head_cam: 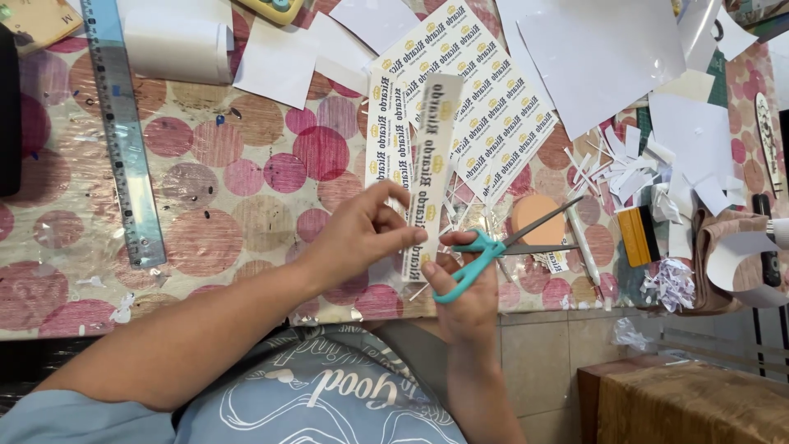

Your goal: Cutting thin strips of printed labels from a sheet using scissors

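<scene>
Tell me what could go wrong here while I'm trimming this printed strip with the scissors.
The left hand pinches the paper strip low down, close to the open blades of the teal scissors in the right hand, so a fingertip might get nicked. The strip stands long and unsupported above the pinch, so it may flop and the cut could wander into the print. The offcuts on the table could hide a finished piece.

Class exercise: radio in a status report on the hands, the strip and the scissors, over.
Left hand pinches printed sticker strip, held upright. Right hand grips teal scissors, blades open, pointing right of strip. Printed sheet and paper scraps beyond on table.
</scene>
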